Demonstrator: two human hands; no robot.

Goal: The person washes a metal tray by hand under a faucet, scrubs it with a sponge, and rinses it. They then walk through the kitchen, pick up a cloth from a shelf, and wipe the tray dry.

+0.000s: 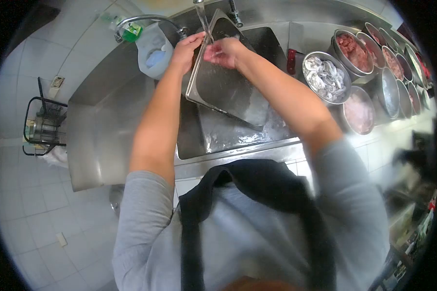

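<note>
A rectangular metal tray [228,87] is tilted in the sink, its upper end under the tap [199,2]. My left hand [185,52] grips the tray's left rim near the top, thumb stretched towards the edge. Over the tray's upper part, my right hand [223,52] is in the running water [205,24], fingers loosely curved and apart. I see nothing held in it, though the water blurs the fingertips. Beneath the tray, water wets the bottom of the steel sink [228,136].
Left of the tray stands a whitish plastic container [153,53] with something blue inside, beside a curved faucet [150,18]. At right are a red-handled knife [292,60], a bowl of pale grey strips [327,77], a bowl of red meat [353,51] and several more bowls.
</note>
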